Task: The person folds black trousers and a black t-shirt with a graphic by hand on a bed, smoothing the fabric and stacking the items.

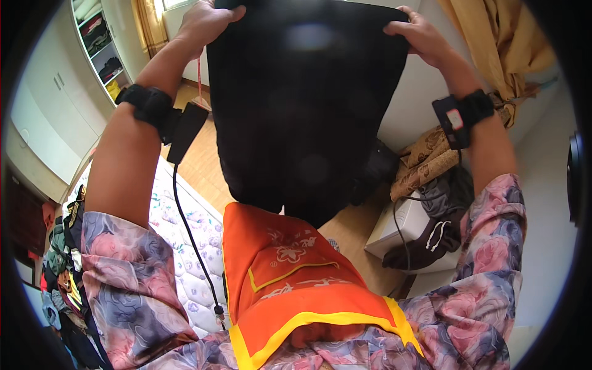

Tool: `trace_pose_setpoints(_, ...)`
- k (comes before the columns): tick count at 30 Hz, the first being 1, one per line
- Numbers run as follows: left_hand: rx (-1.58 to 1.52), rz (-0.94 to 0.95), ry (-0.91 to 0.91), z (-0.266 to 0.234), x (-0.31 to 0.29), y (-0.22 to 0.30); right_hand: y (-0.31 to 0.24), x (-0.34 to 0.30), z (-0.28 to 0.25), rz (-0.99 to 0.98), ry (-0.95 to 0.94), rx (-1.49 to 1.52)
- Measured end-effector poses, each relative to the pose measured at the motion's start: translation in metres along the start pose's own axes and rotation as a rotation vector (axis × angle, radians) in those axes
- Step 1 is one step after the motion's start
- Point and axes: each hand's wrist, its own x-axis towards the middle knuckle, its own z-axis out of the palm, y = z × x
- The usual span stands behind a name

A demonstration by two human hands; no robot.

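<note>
A black garment [302,111] is held up in front of me, spread wide and hanging down to my orange apron [296,246] with yellow trim. Its exact kind does not show. My left hand [208,23] is closed on the garment's upper left corner, with the thumb on the near side. At the upper right corner, my right hand [421,36] pinches the cloth between thumb and fingers. Each forearm carries a strapped black device with a cable. Behind the cloth, the middle of the room is hidden.
A mattress with a floral cover [191,246] lies at left, beside a heap of clothes [65,265]. At right, dark clothes [431,228] rest on a white box [404,222], near brown patterned fabric [425,160]. White wardrobes [55,92] and yellow curtains [493,49] stand farther off.
</note>
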Motion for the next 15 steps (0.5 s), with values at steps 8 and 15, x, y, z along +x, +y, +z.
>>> trace_pose_setpoints(8, 0.05, -0.057, 0.189, 0.02, -0.009, 0.02, -0.057, 0.01, 0.069, -0.001, 0.238, -0.095)
trace_pose_setpoints(15, -0.363, -0.009, -0.081, 0.078, -0.031, 0.105, -0.118, -0.014, 0.08, -0.092, 0.034, -0.065)
